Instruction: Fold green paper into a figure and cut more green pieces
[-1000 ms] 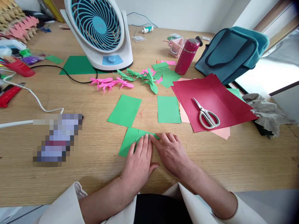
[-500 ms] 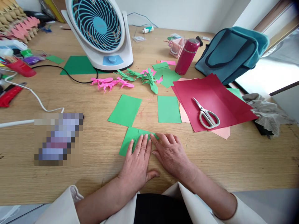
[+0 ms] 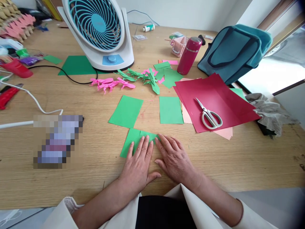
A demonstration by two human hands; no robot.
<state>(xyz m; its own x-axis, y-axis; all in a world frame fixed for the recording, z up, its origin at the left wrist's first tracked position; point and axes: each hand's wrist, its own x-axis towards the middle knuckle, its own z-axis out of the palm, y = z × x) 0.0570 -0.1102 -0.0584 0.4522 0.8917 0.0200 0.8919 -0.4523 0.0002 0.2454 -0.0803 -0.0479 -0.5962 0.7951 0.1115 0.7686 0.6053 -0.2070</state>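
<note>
A sheet of green paper (image 3: 130,140) with a crease or folded edge lies flat on the table in front of me. My left hand (image 3: 138,159) presses down on it, fingers stretched out and thumb spread to the right. Beside it my right hand (image 3: 175,157) lies flat with fingers extended, its index fingertip at the paper's right edge. The hands cover the paper's lower right part. Just beyond are two more green sheets, one on the left (image 3: 126,111) and one on the right (image 3: 171,110).
White-handled scissors (image 3: 209,116) lie on dark red paper (image 3: 228,101) at the right. Folded pink paper figures (image 3: 111,83) and green paper figures (image 3: 152,81) sit farther back. A fan (image 3: 100,31), a red flask (image 3: 189,55), a teal bag (image 3: 234,54) and a blurred phone (image 3: 58,140) stand or lie around.
My right hand has shifted slightly and its fingers lie straighter along the paper's right edge. My left hand stays pressed on the paper. The whole view has shifted a little.
</note>
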